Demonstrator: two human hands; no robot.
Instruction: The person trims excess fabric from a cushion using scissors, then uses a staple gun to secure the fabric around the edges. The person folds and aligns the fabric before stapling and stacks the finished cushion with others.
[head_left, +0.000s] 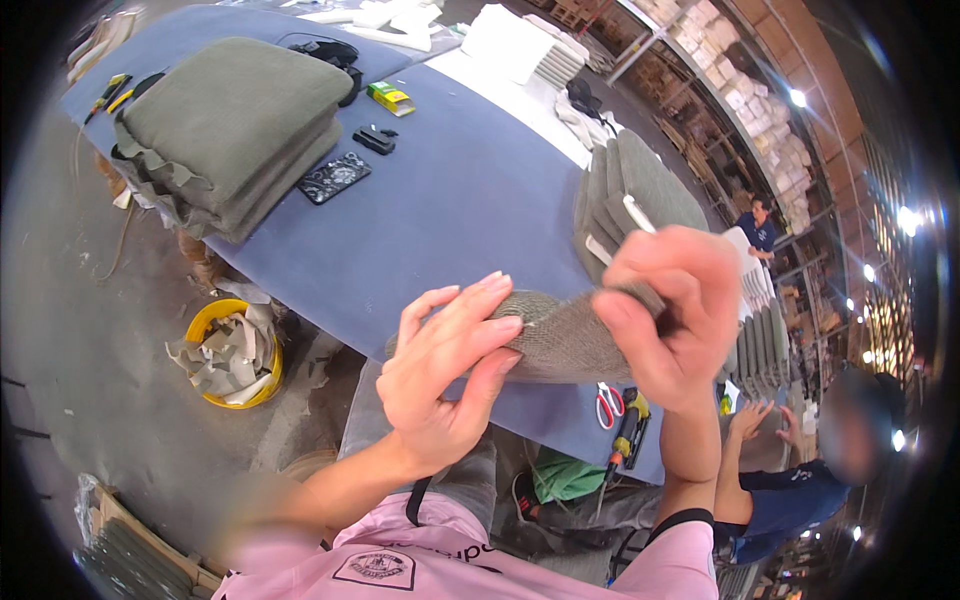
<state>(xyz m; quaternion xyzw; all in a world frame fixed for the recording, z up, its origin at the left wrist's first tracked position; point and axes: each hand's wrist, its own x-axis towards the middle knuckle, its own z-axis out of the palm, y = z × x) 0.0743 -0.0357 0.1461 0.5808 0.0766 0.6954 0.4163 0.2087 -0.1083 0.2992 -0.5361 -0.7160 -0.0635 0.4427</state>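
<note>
A grey-green fabric-covered cushion [565,335] is held up before me, over the near edge of a blue-covered table [420,220]. My left hand [445,365] grips its left end, with the thumb below and fingers on top by a small pale spot in the cloth. At the other end my right hand [680,310] is closed, pinching the fabric edge between thumb and fingers. A slim white pen-like stick [638,214] pokes out above that hand; its lower part is hidden by the fingers.
Stacked grey-green cushions [235,120] stand left, with more [640,180] at right. A patterned phone [335,178], black clip-like item [375,139] and yellow-green box [390,98] lie on the table. Red-handled scissors [609,405] are near. A yellow scrap bucket [215,390] stands on the floor. A co-worker [800,500] is at right.
</note>
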